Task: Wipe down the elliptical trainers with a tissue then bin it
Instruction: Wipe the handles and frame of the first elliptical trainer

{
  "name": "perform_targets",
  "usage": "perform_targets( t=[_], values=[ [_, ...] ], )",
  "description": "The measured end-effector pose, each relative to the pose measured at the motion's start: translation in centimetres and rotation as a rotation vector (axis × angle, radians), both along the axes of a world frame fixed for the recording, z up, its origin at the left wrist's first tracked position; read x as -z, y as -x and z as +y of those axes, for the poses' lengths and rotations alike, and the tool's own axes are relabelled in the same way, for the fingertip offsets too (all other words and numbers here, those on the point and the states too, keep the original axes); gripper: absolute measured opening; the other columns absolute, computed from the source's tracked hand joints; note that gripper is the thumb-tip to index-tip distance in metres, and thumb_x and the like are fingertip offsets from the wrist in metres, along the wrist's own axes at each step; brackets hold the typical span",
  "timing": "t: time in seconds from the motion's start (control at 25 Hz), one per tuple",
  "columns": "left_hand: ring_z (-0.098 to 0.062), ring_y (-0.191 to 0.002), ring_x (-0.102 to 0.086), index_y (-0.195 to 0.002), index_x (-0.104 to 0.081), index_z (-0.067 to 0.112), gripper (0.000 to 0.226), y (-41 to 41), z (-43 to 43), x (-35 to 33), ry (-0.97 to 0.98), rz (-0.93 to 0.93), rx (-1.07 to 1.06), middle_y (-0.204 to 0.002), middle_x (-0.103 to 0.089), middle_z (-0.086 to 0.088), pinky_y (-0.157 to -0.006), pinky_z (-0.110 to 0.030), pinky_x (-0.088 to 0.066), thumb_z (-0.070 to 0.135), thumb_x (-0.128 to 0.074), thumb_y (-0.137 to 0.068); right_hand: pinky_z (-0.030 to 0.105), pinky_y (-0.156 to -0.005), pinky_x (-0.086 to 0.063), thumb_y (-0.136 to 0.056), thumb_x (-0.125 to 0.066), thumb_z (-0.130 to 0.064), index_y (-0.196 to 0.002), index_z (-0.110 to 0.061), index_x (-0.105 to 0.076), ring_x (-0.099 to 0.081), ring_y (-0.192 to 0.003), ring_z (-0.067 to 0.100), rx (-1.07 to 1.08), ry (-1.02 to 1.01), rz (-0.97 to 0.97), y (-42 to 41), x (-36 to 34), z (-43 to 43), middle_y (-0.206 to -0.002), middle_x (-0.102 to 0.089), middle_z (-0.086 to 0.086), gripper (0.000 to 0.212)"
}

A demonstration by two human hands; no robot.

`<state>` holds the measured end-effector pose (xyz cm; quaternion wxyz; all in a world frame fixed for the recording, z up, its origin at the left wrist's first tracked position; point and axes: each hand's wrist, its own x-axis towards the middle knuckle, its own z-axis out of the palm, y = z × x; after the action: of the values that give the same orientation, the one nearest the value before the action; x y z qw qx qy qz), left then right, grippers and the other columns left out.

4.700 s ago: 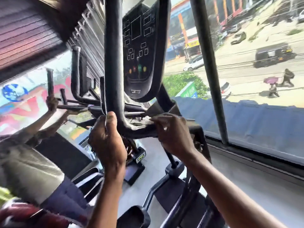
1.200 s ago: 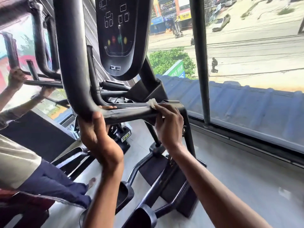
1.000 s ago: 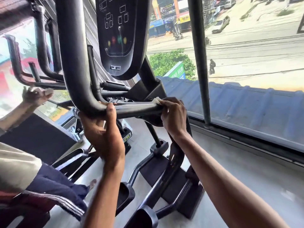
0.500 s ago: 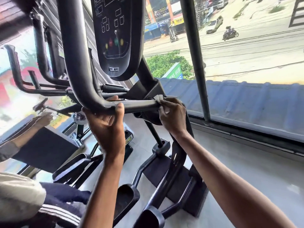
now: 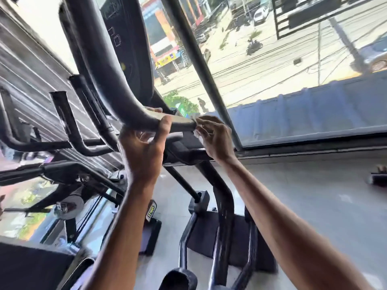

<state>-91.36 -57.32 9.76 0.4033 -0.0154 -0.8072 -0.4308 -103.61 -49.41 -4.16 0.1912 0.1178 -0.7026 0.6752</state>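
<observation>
- Centre of the frame: the left hand (image 5: 144,151) wraps the elliptical trainer's handlebar (image 5: 109,76) right at its bend, with the thumb up the near side and the fingers hooked over the top.
- Just to its right, the right hand (image 5: 215,137) has its fingers curled, pinching the tissue (image 5: 197,133) against the end of that same bar.
- Only small white scraps of tissue show, above and below the fingertips; the rest is hidden under the hand.
- The bar between the two hands looks pale and shiny, and the hands sit close together without touching.
- The handlebar sweeps in from the upper left of the frame, and the dark console (image 5: 125,38) rises behind it, blurred.
- Lower centre shows the trainer's frame upright (image 5: 222,197) and a foot pedal (image 5: 180,279) at the bottom edge, standing on a grey floor (image 5: 314,195).
- On the left side of the frame is a neighbouring machine (image 5: 69,126) with black bars, also smeared by motion.
- The upper right is window: a dark window post (image 5: 201,59) runs diagonally, with a sunlit street and a blue roof (image 5: 314,114) beyond.
</observation>
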Motion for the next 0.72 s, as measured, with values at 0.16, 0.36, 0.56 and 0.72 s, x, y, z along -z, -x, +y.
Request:
perform_targets(
  t=[0.16, 0.36, 0.56, 0.72],
  values=[
    [-0.001, -0.089, -0.074, -0.105, -0.071, 0.002, 0.014, -0.6, -0.5, -1.3, -0.003, -0.096, 0.177, -0.098, -0.075, -0.006, -0.073, -0.013, -0.057, 0.000, -0.074, -0.091, 0.013, -0.090, -0.049, -0.090, -0.075, -0.019, -0.109, -0.013, -0.078, -0.065, -0.096, 0.003, 0.227, 0.179, -0.114, -2.4, -0.7, -2.6, -0.111, -0.075, -0.001, 0.020],
    [-0.001, -0.087, -0.073, -0.109, -0.072, -0.002, 0.018, -0.8, -1.4, -2.2, 0.059, -0.156, 0.232, -0.095, -0.075, -0.003, -0.066, -0.012, -0.056, 0.006, -0.074, -0.093, 0.015, -0.087, -0.055, -0.090, -0.070, -0.003, -0.113, -0.006, -0.075, -0.067, -0.097, 0.006, 0.253, 0.488, -0.191, -4.2, -2.8, -4.7, -0.112, -0.073, 0.003, 0.023],
    [-0.017, -0.109, -0.069, -0.116, -0.072, 0.012, 0.029, -1.1, -3.4, -2.2, 0.039, -0.301, 0.371, -0.111, -0.074, -0.005, -0.079, -0.024, -0.059, 0.026, -0.068, -0.091, 0.029, -0.092, -0.056, -0.086, -0.075, -0.011, -0.105, -0.018, -0.078, -0.068, -0.094, 0.003, 0.266, 0.571, -0.326, -4.1, -2.2, -5.3, -0.102, -0.075, -0.005, 0.021],
    [-0.019, -0.112, -0.071, -0.110, -0.073, 0.023, 0.024, -0.8, -4.4, -2.8, 0.125, -0.302, 0.381, -0.109, -0.078, 0.001, -0.097, -0.046, -0.058, 0.035, -0.072, -0.089, 0.037, -0.100, -0.054, -0.089, -0.075, -0.025, -0.109, -0.030, -0.075, -0.065, -0.105, 0.005, 0.246, 0.624, -0.367, -3.8, -2.2, -6.6, -0.111, -0.072, -0.012, 0.020]
  ],
)
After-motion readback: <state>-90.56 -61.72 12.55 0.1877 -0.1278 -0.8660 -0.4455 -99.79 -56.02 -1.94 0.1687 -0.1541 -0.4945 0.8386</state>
